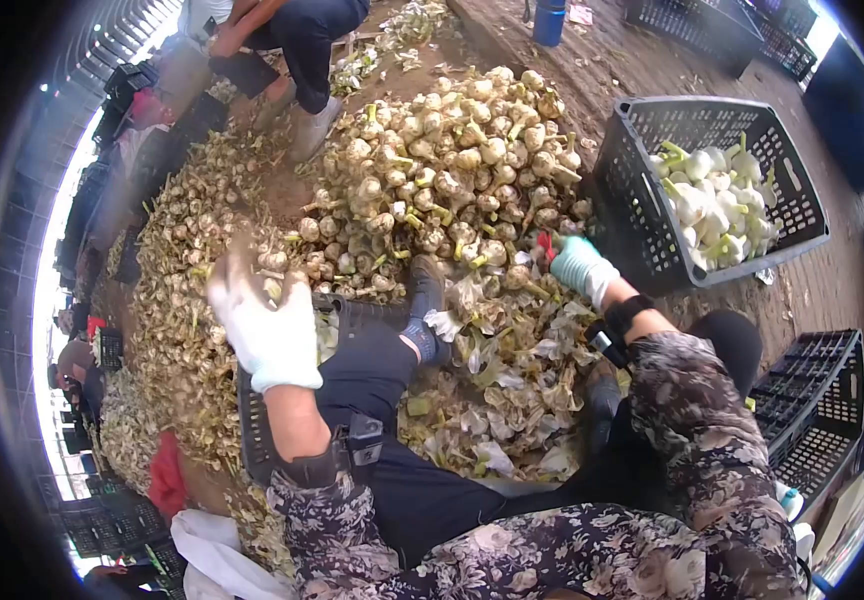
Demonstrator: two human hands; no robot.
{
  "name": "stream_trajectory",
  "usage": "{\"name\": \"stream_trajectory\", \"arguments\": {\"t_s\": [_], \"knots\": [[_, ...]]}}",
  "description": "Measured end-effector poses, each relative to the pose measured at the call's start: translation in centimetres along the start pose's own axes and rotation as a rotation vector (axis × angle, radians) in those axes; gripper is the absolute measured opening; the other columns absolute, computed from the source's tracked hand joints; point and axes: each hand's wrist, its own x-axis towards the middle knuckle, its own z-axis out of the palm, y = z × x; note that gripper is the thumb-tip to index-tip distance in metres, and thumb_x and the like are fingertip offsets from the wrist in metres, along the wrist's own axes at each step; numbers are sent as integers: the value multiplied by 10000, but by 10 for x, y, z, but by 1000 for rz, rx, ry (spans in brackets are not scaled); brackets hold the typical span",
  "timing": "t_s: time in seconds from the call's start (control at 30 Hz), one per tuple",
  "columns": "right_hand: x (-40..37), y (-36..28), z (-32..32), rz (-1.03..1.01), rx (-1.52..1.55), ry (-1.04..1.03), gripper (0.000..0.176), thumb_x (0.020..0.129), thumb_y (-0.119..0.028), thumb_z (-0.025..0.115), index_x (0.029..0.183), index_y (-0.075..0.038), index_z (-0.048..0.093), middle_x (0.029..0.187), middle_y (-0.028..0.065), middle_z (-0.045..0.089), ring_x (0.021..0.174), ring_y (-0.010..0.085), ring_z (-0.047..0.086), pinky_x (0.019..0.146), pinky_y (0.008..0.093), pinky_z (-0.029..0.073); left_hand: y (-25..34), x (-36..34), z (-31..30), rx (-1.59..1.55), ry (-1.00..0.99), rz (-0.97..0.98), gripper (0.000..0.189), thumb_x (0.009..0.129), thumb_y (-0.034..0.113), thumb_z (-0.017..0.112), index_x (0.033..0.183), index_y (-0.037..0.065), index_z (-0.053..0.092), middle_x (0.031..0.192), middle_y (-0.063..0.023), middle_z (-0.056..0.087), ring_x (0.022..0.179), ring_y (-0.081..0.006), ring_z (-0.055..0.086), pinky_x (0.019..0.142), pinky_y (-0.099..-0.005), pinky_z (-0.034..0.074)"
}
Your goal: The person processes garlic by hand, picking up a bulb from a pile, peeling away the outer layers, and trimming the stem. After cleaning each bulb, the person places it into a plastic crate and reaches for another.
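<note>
My left hand (270, 335), in a white glove, reaches over the left part of the garlic heap. Its fingers are blurred by motion but look spread, with a gap between thumb and fingers; I see nothing held. My right hand (582, 268), in a pale teal and white glove, is closed around a small tool with red handles (547, 245), its working end hard to make out. This hand is at the right edge of the pile of untrimmed garlic bulbs (452, 150), near the black crate. Peeled skins and leaves (512, 390) cover the ground between my legs.
A black crate (642, 180) on the right holds clean white garlic bulbs (717, 205). Another crate (817, 400) stands at lower right. Part of a crate (255, 420) shows beside my left leg. Another person's leg (317, 60) is behind the heap. A blue bottle-like cylinder (549, 22) stands farther back.
</note>
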Motion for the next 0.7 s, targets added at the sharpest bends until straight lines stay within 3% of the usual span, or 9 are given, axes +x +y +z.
{"name": "stream_trajectory", "arguments": {"t_s": [0.07,0.13,0.23,0.3,0.33,0.5,0.57,0.63,0.7], "knots": [[34,37,46,-18,9,-47,259,762,-215,579,940,-34,635,907,227,612,850,384,591,707,400,473,4,3,-7,162,140,91,514,707,56,616,1203,74,482,1100,-146,442,799,-217,558,665,-388,514],[41,41,68,-35,20,-63,248,795,-232,563,953,-51,625,937,223,609,873,386,584,717,409,473,29,3,-11,-442,-1,-344,525,700,141,648,1195,74,484,1118,-138,433,956,-232,515,812,-433,475],[55,54,113,102,-10,-55,571,804,-492,522,1169,-53,501,1076,270,557,1008,414,528,858,445,427,36,-8,4,-616,-149,-303,518,778,422,607,1147,70,516,1023,-109,480,850,-224,539,732,-381,497],[42,36,127,193,-239,65,537,774,-502,567,1107,-81,552,1094,204,579,1058,385,515,890,464,407,33,-12,17,-564,-187,-71,470,752,334,643,1120,65,530,1041,-113,527,843,-264,589,739,-380,503],[39,24,128,243,-364,61,486,751,-472,609,1090,-126,577,1089,164,590,1070,338,518,896,430,406,37,-12,17,-551,-207,8,491,697,109,636,1161,28,497,1050,-119,556,794,-193,583,643,-294,520],[81,57,185,412,-637,-21,313,872,-293,466,1124,-156,592,1226,90,532,1150,248,472,898,422,393,59,-15,6,-589,-478,-219,471,732,216,625,1177,106,516,1139,-169,498,854,-294,604,735,-356,526],[60,30,144,309,-446,-156,393,926,-367,349,1145,-132,576,1224,100,537,1124,285,488,870,447,406,57,-21,9,-666,-484,-225,474,748,240,620,1192,113,515,1160,-182,480,887,-331,585,767,-365,508],[78,48,119,150,-103,-455,328,781,-229,654,1073,-86,609,904,90,653,724,194,618,643,333,492,58,-22,10,-660,-524,-241,478,747,260,632,1186,113,514,1159,-195,474,988,-361,530,841,-384,460],[69,28,91,228,536,-368,269,935,-279,424,1058,-99,582,764,56,617,583,235,573,516,394,468,62,-20,4,-686,-610,-315,472,745,257,634,1179,112,518,1148,-202,475,974,-356,536,831,-383,464]]}}
